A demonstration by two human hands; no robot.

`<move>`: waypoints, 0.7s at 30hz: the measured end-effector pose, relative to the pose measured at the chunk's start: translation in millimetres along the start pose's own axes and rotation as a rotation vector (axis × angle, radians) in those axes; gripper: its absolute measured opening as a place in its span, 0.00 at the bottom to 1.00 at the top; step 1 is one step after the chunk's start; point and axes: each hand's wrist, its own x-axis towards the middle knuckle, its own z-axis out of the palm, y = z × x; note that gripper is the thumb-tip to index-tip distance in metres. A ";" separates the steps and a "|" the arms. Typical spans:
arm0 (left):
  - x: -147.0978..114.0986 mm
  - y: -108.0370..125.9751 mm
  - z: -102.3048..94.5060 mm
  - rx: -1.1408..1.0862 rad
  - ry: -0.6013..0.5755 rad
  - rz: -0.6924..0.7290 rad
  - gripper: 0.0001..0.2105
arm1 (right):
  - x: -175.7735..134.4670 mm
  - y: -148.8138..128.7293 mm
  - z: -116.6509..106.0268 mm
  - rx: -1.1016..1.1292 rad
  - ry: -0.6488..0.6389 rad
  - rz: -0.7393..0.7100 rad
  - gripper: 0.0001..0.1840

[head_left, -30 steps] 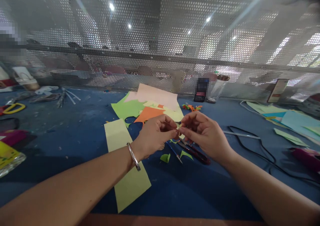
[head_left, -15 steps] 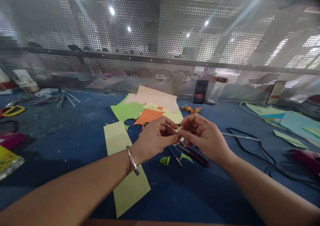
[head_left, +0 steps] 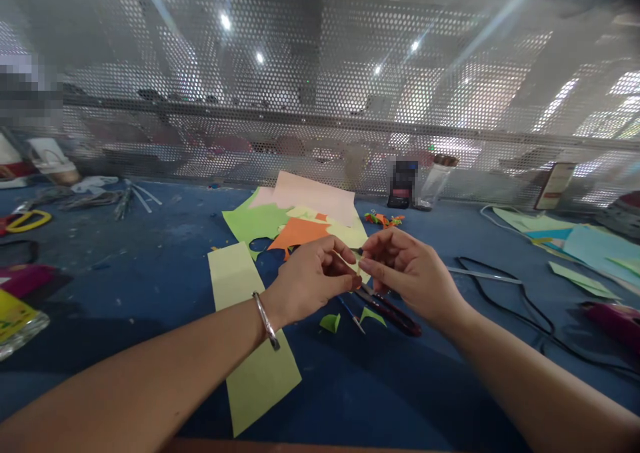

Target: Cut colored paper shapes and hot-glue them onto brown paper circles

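My left hand (head_left: 310, 279) and my right hand (head_left: 407, 269) meet fingertip to fingertip above the blue table (head_left: 150, 259), pinching a small pale paper piece (head_left: 356, 261) between them; most of it is hidden by the fingers. A silver bangle (head_left: 266, 321) sits on my left wrist. Under the hands lie dark red scissors (head_left: 393, 309), a thin blue pen (head_left: 350, 311) and two small green paper scraps (head_left: 331, 321). A long light-green paper strip (head_left: 247, 333) lies under my left forearm.
A pile of green, orange and pink paper sheets (head_left: 295, 216) lies beyond the hands. A black cable (head_left: 520, 299) runs at the right, with light blue and green sheets (head_left: 585, 243) farther right. Yellow scissors (head_left: 27, 221) and packets lie at the left. A perforated metal screen (head_left: 320, 106) closes the back.
Both hands stay together over the scissors; the fingers shift slightly on the small paper piece. Nothing else has moved.
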 end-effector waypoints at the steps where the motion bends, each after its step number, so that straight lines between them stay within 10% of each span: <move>1: -0.2 -0.4 -0.2 0.004 -0.005 -0.002 0.11 | 0.0 0.6 -0.3 0.003 0.002 -0.001 0.14; 13: 3.7 2.1 -0.7 -0.020 -0.004 -0.060 0.13 | 0.6 2.7 -5.0 -0.087 0.022 0.005 0.15; 21: 9.7 -0.4 -5.8 -0.102 0.167 -0.086 0.14 | 3.4 -2.6 -24.3 -0.989 -0.103 0.164 0.10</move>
